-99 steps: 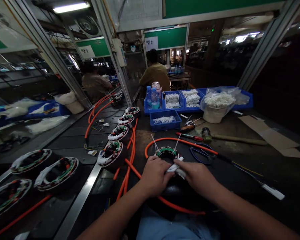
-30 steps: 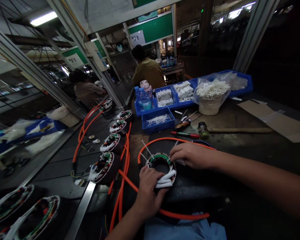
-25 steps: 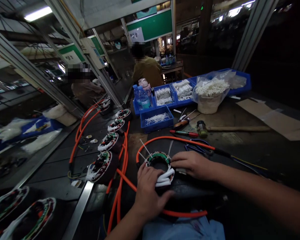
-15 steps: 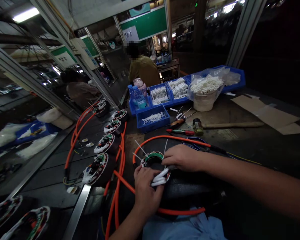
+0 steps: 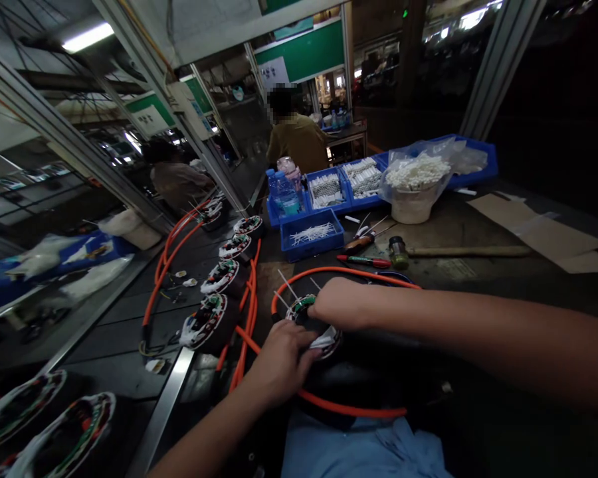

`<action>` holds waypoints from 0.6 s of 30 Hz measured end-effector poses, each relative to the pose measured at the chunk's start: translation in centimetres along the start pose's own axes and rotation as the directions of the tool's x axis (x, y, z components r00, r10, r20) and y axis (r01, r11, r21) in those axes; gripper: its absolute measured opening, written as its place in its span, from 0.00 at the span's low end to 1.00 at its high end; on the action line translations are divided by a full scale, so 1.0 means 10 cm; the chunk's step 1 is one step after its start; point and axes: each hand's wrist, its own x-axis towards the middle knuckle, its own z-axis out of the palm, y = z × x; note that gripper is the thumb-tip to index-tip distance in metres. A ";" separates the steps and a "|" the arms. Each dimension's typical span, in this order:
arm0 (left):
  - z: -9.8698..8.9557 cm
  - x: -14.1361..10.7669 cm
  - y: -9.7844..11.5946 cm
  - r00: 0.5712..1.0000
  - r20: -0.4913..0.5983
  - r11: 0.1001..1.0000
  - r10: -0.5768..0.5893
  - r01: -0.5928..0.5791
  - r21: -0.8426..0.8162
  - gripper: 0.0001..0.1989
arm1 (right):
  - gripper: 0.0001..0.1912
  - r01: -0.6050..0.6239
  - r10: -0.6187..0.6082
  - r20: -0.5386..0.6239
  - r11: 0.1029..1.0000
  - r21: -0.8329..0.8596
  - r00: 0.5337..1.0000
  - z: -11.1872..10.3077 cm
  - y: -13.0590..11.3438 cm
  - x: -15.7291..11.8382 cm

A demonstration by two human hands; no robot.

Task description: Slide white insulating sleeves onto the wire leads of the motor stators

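In front of me a round motor stator [image 5: 305, 304] with green and white windings lies tilted on the bench. My left hand [image 5: 286, 355] is closed on its near left rim, thumb and fingers beside white sleeves [image 5: 323, 340] lying across the front. My right hand [image 5: 336, 304] curls over the far right of the ring, fingers bent down; what they pinch is hidden. Several thin white ties [image 5: 288, 284] stick up from the far edge, one just behind the right hand. An orange cable [image 5: 319, 270] loops around the stator.
Several more stators [image 5: 222, 275] with orange cables stand to the left. Behind are a blue tray of white ties [image 5: 311, 245], blue bins of white tubes [image 5: 327, 189], a bagged tub [image 5: 413, 202], a red marker [image 5: 363, 261] and a small jar [image 5: 397, 252]. A person [image 5: 299, 143] sits beyond.
My right hand has moved left and inward over the ring, fingers curling down. The white sleeves now lie lower and flatter against the stator. The whole view has shifted slightly.
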 end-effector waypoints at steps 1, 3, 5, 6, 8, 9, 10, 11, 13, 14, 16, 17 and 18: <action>0.00 0.02 0.03 1.000 0.011 0.999 -0.025 0.025 0.021 0.07 | 0.08 -0.014 0.015 -0.028 1.000 0.005 1.000 0.04 -0.02 -0.07; 0.02 0.05 0.09 0.999 0.018 0.997 -0.051 0.050 0.058 0.06 | 0.09 -0.034 0.037 -0.128 0.999 0.027 0.991 0.17 -0.10 -0.23; 0.05 0.04 0.10 0.999 0.008 0.995 -0.052 0.051 0.085 0.06 | 0.11 -0.042 0.044 -0.260 0.999 0.014 0.965 0.36 -0.22 -0.35; 0.07 0.03 0.09 0.999 -0.004 0.995 -0.047 0.047 0.093 0.06 | 0.12 -0.051 0.042 -0.323 0.998 -0.020 0.945 0.46 -0.29 -0.38; 0.13 -0.01 0.04 0.999 -0.047 0.994 -0.023 0.028 0.102 0.10 | 0.14 -0.085 0.027 -0.416 0.989 -0.122 0.909 0.65 -0.42 -0.39; 0.16 -0.04 0.01 0.997 -0.076 0.994 0.002 0.006 0.106 0.13 | 0.15 -0.110 0.022 -0.448 0.979 -0.172 0.894 0.73 -0.47 -0.37; 0.20 -0.06 -0.02 0.994 -0.105 0.994 0.040 -0.028 0.109 0.17 | 0.15 -0.134 0.019 -0.473 0.969 -0.210 0.881 0.80 -0.51 -0.34; 0.23 -0.09 -0.05 0.988 -0.130 0.991 0.087 -0.072 0.115 0.20 | 0.16 -0.152 0.018 -0.492 0.960 -0.234 0.870 0.84 -0.54 -0.30; 0.29 -0.11 -0.10 0.969 -0.171 0.978 0.176 -0.152 0.143 0.23 | 0.17 -0.179 0.017 -0.510 0.946 -0.271 0.860 0.89 -0.58 -0.24; 0.31 -0.12 -0.10 0.961 -0.185 0.971 0.206 -0.176 0.163 0.23 | 0.17 -0.194 0.019 -0.509 0.936 -0.294 0.861 0.90 -0.60 -0.21; 0.33 -0.11 -0.08 0.955 -0.208 0.962 0.212 -0.167 0.217 0.21 | 0.18 -0.231 0.035 -0.493 0.910 -0.343 0.869 0.89 -0.64 -0.17; 0.34 -0.11 -0.05 0.956 -0.218 0.958 0.198 -0.142 0.248 0.20 | 0.19 -0.247 0.045 -0.482 0.897 -0.365 0.875 0.88 -0.66 -0.16; 0.35 -0.10 -0.02 0.957 -0.229 0.954 0.179 -0.113 0.277 0.19 | 0.19 -0.258 0.055 -0.471 0.889 -0.378 0.880 0.86 -0.68 -0.16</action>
